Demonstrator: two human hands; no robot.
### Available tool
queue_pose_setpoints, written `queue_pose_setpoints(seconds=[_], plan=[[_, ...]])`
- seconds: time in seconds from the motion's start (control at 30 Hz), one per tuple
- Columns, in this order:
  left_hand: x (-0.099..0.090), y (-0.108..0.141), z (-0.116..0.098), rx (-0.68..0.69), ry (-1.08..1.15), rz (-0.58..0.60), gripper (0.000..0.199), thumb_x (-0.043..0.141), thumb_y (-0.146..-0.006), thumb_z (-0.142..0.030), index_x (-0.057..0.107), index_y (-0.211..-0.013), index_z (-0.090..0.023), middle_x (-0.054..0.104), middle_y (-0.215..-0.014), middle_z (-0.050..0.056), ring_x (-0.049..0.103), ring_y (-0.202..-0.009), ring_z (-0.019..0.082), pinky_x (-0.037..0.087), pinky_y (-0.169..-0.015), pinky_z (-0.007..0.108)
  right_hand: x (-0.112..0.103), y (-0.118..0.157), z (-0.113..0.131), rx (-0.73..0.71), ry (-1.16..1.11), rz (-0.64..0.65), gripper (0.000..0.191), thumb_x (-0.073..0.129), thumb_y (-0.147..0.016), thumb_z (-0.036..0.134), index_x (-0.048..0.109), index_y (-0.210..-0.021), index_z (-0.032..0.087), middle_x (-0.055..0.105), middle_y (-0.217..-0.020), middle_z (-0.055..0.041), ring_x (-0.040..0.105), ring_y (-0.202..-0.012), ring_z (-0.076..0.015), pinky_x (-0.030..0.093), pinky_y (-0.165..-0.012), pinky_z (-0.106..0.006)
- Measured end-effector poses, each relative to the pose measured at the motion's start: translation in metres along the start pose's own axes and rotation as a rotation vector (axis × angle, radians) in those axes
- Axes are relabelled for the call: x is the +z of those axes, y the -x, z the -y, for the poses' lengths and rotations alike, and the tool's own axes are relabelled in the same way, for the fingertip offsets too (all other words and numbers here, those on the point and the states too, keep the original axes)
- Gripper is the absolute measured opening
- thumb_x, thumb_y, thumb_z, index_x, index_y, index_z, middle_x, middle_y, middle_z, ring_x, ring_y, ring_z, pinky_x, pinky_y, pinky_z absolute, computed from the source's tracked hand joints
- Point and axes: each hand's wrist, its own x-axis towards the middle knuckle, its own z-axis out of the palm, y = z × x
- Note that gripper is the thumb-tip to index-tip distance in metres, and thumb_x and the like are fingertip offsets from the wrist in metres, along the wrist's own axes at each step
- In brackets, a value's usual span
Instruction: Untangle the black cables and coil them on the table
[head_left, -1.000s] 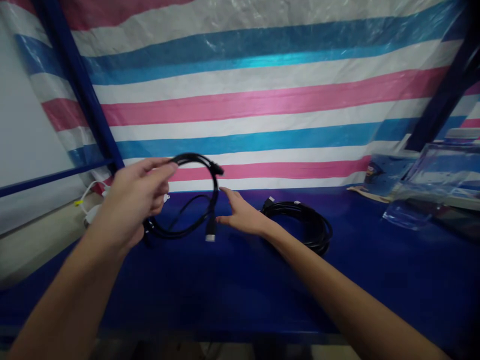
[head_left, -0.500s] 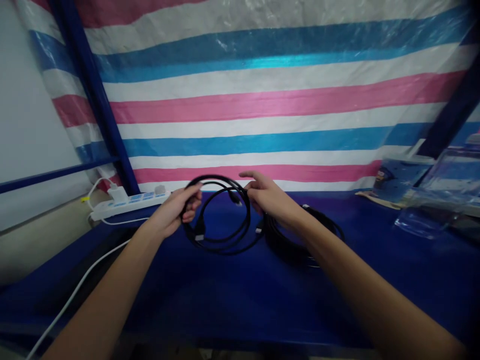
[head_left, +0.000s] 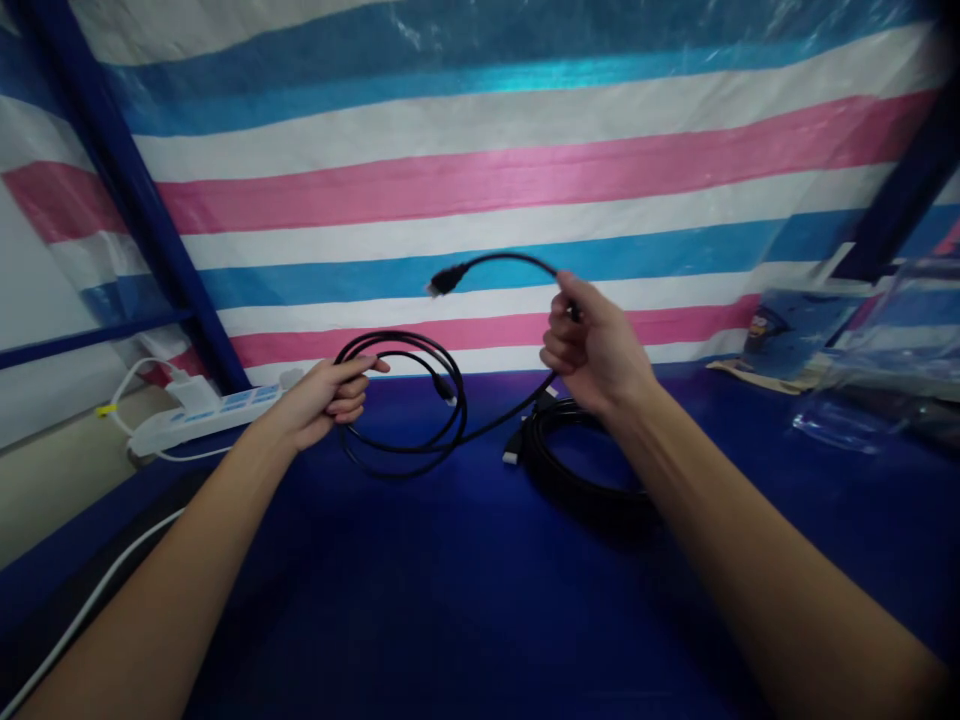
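A black cable (head_left: pixel 459 425) with a flat plug at each end stretches between my hands. Its loose loops hang from my left hand (head_left: pixel 330 398), whose fingers are closed around them. My right hand (head_left: pixel 596 345) is raised higher and grips the cable near one end. From that grip the end arcs leftward, and its plug (head_left: pixel 448 280) sticks out in the air. The other plug (head_left: pixel 445 388) dangles inside the loops. Below my right wrist, a thicker coil of black cable (head_left: pixel 559 480) lies on the blue table, partly covered by my forearm, with its plugs (head_left: pixel 512 452) at its left side.
A white power strip (head_left: pixel 180 428) with an adapter and a white cord (head_left: pixel 97 590) is at the left. Back right stand a blue cup (head_left: pixel 795 325) and a clear plastic container (head_left: pixel 855 410). Striped sheeting (head_left: pixel 480 180) hangs behind the table (head_left: pixel 420 600), between blue posts.
My right hand has closed on the cable and lifted one end up and to the right, drawing it out of the loops. The left hand keeps its hold. The view has shifted slightly.
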Motion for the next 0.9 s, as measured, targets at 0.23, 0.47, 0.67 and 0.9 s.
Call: queue_pose_setpoints(seconds=[0.23,0.47,0.67,0.9], plan=[[0.023,0.005,-0.001,-0.089,0.103,0.144,0.024,0.059,-0.08,-0.036,0.059,-0.083,-0.013,0.028,-0.051,-0.008,0.017,-0.037,0.002,0.018,-0.034,0.014,0.018,0.017,-0.014,-0.156,0.247,0.396,0.03,0.056,-0.079,0.047,0.056,-0.073,0.017,0.03,-0.052,0.0066,0.023,-0.042,-0.0044,0.022,-0.042,-0.021],[0.044,0.02,-0.005,0.096,-0.302,0.209,0.027,0.071,-0.068,-0.038,0.061,-0.08,-0.016,0.046,-0.055,-0.003,0.035,-0.043,0.005,0.023,-0.036,0.015,0.039,0.026,-0.043,-0.572,0.662,0.254,0.037,0.061,-0.079,0.031,0.054,-0.112,0.016,0.055,-0.09,-0.0042,0.053,-0.082,-0.0146,0.043,-0.072,-0.027],[0.042,0.022,-0.003,0.215,-0.157,0.201,0.016,0.063,-0.076,-0.028,0.064,-0.088,-0.017,0.023,-0.039,-0.009,0.029,-0.037,0.006,0.035,-0.043,0.019,0.03,0.02,-0.046,-0.441,0.714,0.393,0.039,0.061,-0.077,0.029,0.054,-0.112,0.015,0.059,-0.104,-0.0102,0.054,-0.099,-0.0215,0.043,-0.081,-0.034],[0.039,0.015,0.007,0.647,-0.614,-0.332,0.022,0.07,-0.071,-0.03,0.068,-0.089,-0.017,0.054,-0.062,-0.001,0.05,-0.058,0.009,0.04,-0.053,0.019,0.037,0.024,-0.052,-0.14,0.42,0.334,0.025,0.053,-0.084,0.038,0.059,-0.084,0.013,0.043,-0.05,0.0048,0.045,-0.044,-0.0075,0.036,-0.046,-0.021]])
